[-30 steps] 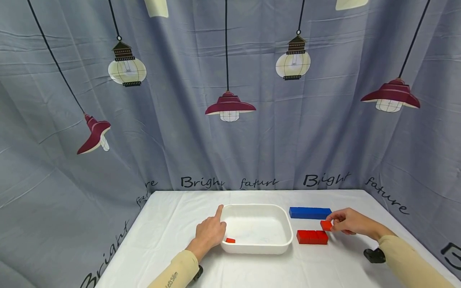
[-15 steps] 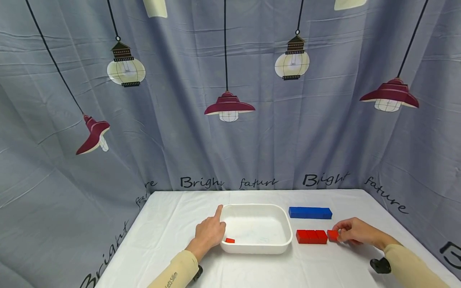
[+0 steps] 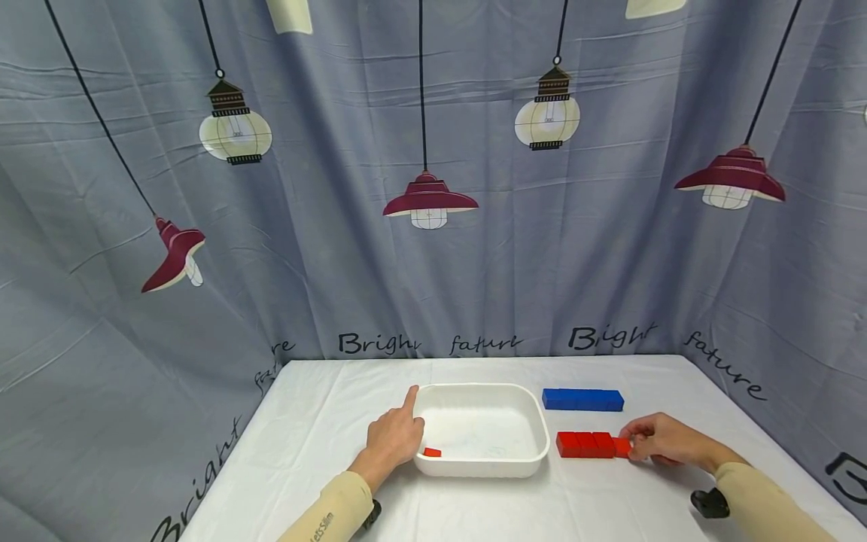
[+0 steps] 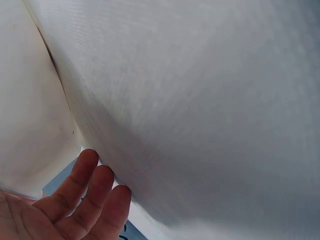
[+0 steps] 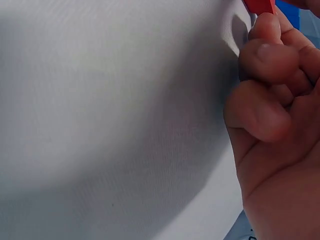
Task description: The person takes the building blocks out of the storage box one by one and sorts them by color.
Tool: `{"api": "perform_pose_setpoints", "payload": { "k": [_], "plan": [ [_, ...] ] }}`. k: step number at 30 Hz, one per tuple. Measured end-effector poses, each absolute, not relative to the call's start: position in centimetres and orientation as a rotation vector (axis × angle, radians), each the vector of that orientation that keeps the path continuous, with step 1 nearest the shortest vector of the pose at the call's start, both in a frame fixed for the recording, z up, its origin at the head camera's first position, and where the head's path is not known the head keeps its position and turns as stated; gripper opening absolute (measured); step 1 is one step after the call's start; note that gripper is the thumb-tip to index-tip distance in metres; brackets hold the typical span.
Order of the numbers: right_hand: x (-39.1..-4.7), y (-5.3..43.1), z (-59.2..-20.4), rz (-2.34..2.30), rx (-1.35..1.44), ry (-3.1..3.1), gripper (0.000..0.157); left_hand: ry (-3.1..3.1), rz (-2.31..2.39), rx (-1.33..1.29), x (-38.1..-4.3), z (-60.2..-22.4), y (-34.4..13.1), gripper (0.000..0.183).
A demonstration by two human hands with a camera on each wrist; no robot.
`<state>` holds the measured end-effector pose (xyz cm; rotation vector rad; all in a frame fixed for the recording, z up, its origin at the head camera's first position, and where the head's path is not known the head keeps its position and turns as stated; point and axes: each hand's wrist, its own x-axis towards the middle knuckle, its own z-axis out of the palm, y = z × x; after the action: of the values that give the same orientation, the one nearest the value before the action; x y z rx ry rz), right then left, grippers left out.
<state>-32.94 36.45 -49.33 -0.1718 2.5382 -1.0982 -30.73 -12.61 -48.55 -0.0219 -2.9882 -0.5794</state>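
My right hand [image 3: 660, 439] pinches a small red block [image 3: 621, 447] between thumb and fingertips. That block stands at the right end of a row of red blocks [image 3: 585, 444], seemingly touching it. In the right wrist view a corner of the red block [image 5: 260, 6] shows past my curled fingers [image 5: 267, 62]. By the left side of a white tray [image 3: 535, 459] is my left hand [image 3: 395, 436], its index finger stretched along the rim. The other fingers [image 4: 112, 212] hang fairly straight in the left wrist view. A small red piece [image 3: 432, 452] lies in the tray's near left corner.
Behind the red row lies a row of blue blocks [image 3: 582, 400], parallel to it. Everything rests on a white-covered table [image 3: 488, 512]. A grey-blue curtain [image 3: 325, 226] printed with lamps and lettering hangs behind the table.
My right hand has brought the red block from beside the blue row toward me, then left against the end of the red row. The left hand and the tray have stayed put.
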Motion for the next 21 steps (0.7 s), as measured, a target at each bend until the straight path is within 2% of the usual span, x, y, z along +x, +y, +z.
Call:
{"api": "perform_pose_setpoints", "payload": {
  "k": [14,21],
  "plan": [
    [-33.0,36.5,-49.5,-1.139,-0.225,2.494,0.033,-2.955,-0.581,-0.050,-30.6,-48.4,-12.7,0.060],
    [-33.2,35.7,-48.1,-1.145,-0.290,2.496,0.033,-2.966,-0.578,-0.049,-30.6,-48.4,-12.7,0.060]
  ]
}}
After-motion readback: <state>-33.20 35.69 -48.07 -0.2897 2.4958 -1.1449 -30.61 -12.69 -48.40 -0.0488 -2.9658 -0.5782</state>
